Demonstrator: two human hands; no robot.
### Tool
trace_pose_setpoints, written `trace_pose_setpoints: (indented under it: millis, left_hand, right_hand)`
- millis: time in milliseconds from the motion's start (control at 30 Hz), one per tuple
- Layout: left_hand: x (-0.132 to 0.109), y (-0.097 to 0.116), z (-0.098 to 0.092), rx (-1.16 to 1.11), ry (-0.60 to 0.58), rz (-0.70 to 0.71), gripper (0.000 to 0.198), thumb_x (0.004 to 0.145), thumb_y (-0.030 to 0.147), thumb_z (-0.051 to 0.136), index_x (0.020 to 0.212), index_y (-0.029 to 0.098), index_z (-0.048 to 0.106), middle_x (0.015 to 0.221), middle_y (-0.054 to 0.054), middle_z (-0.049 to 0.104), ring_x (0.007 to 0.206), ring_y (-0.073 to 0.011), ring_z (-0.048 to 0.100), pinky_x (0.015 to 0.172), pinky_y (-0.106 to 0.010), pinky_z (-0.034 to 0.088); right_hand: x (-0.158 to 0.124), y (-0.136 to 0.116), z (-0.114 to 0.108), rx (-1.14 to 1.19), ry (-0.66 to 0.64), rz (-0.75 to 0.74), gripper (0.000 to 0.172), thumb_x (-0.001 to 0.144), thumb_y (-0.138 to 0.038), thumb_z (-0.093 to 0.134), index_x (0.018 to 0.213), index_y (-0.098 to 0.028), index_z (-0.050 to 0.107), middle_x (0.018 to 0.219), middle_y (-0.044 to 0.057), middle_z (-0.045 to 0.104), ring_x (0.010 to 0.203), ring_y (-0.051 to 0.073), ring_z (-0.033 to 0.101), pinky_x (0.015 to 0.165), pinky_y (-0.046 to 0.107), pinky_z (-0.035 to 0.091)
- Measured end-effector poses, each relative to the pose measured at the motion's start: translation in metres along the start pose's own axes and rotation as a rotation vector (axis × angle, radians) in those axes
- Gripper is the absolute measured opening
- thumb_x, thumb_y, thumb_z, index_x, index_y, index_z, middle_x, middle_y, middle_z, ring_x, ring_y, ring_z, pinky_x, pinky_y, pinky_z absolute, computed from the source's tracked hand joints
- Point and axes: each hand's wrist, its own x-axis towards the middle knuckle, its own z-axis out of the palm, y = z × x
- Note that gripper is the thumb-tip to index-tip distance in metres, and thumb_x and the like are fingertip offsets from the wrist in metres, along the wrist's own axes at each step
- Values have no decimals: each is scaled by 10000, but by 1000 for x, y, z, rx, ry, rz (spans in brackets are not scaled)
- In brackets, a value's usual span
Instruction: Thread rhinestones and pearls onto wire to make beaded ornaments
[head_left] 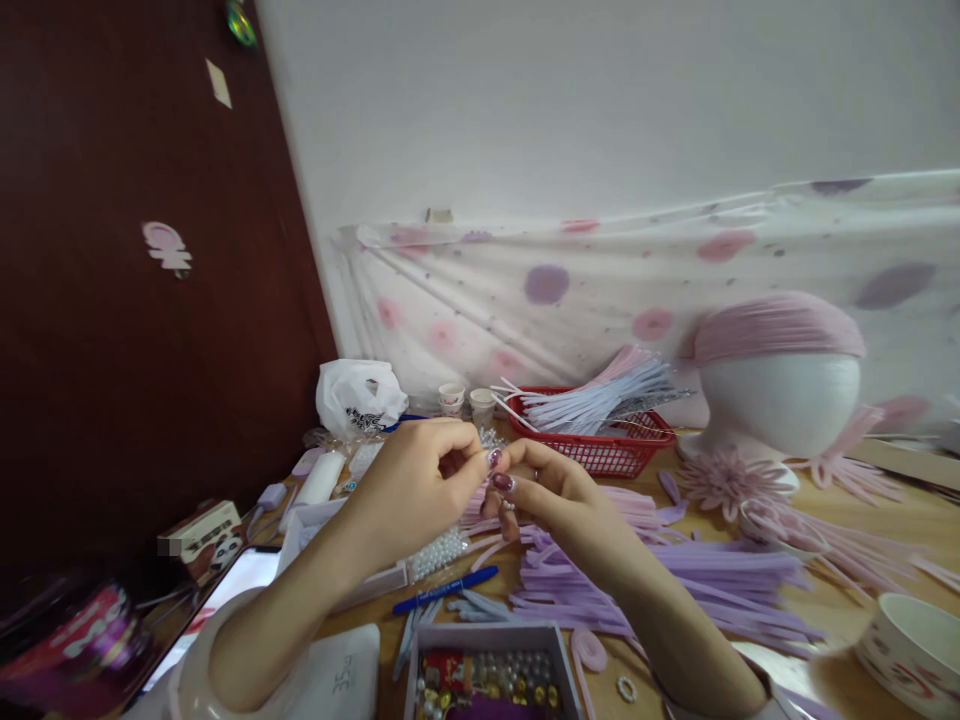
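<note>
My left hand [424, 480] and my right hand [555, 490] meet fingertip to fingertip above the middle of the table. Both are closed in a pinch. Whatever lies between the fingers is too small and too covered to name; a few pale specks show near the right fingertips. Below them are a bag of white pearl beads [442, 550], a blue pen [445, 590] and a bundle of purple pipe cleaners [675, 580]. Closer to me sits an open box [487, 632] holding pearl and gold beads. A small ring of pearls [626, 688] lies to its right.
A red basket [622, 455] of pipe cleaners stands behind, beside a white foam head [780, 390] with a pink band. Pink pipe-cleaner flowers [731, 482] and a paper bowl [915, 650] are right. A phone [247, 575], white bag [360, 395] and dark container [75, 640] are left.
</note>
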Motion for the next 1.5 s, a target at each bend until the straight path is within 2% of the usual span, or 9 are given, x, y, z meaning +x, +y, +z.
trace_pose_setpoints:
  millis: [200, 367, 533, 667, 867, 1067, 1300, 1367, 1500]
  left_hand:
    - [1, -2, 1, -39, 3, -1, 255, 850, 201, 488, 595, 184, 498, 597, 37, 523, 593, -118, 456, 560, -263, 324]
    - [1, -5, 2, -78, 30, 13, 247, 858, 213, 493, 614, 183, 526, 620, 28, 557, 617, -124, 488, 581, -261, 356]
    - [3, -7, 1, -135, 89, 23, 255, 861, 209, 504, 608, 183, 517, 596, 35, 538, 596, -116, 478, 563, -249, 355]
    - [2, -8, 4, -173, 131, 28, 261, 879, 222, 517, 622, 182, 528, 614, 34, 561, 603, -114, 500, 574, -243, 374]
    - [2, -8, 12, -201, 178, 39, 233, 879, 205, 512, 652, 176, 556, 635, 27, 572, 605, -113, 512, 564, -236, 385]
    - [2, -8, 14, -239, 201, 33, 249, 894, 225, 515, 652, 175, 547, 634, 32, 560, 604, -107, 511, 565, -226, 398]
    - [3, -11, 16, -230, 225, 30, 255, 898, 226, 516, 649, 178, 543, 626, 37, 559, 599, -105, 510, 558, -227, 394]
    - [4, -12, 17, -221, 220, 26, 248, 896, 221, 517, 655, 177, 551, 634, 35, 569, 602, -106, 516, 560, -228, 397]
    - [3, -12, 17, -174, 211, 36, 238, 894, 199, 511, 663, 172, 564, 647, 30, 579, 609, -106, 517, 565, -229, 392]
  right_hand:
    - [2, 0, -2, 34, -7, 12, 208, 798, -317, 739, 801, -177, 584, 673, 0, 697, 532, 94, 585, 561, 237, 440]
    - [1, -2, -2, 92, 23, 62, 136, 762, -232, 707, 844, -181, 611, 671, -9, 700, 526, 92, 589, 577, 241, 457]
    - [3, -1, -3, 131, 32, 69, 215, 762, -313, 781, 820, -162, 639, 675, 3, 697, 524, 85, 589, 561, 225, 458]
    - [5, 2, -4, 264, 39, 98, 310, 740, -385, 834, 770, -161, 623, 677, 5, 688, 542, 83, 601, 538, 195, 463]
    - [4, 5, 0, 415, 30, 120, 291, 725, -361, 855, 769, -147, 663, 696, -10, 661, 488, 44, 515, 512, 178, 459]
    - [5, 5, 0, 419, 53, 81, 238, 732, -302, 856, 775, -143, 685, 686, -14, 664, 491, 34, 484, 524, 173, 434]
    - [7, 5, 1, 386, 127, 45, 255, 674, -307, 896, 732, -142, 710, 683, -5, 692, 479, 23, 458, 527, 167, 410]
    - [6, 4, 1, 361, 110, 78, 268, 677, -326, 892, 705, -134, 708, 629, -12, 659, 472, 26, 445, 518, 168, 399]
    - [4, 3, 0, 320, -4, 159, 300, 718, -351, 860, 661, -117, 683, 492, -57, 516, 454, 34, 405, 515, 171, 393]
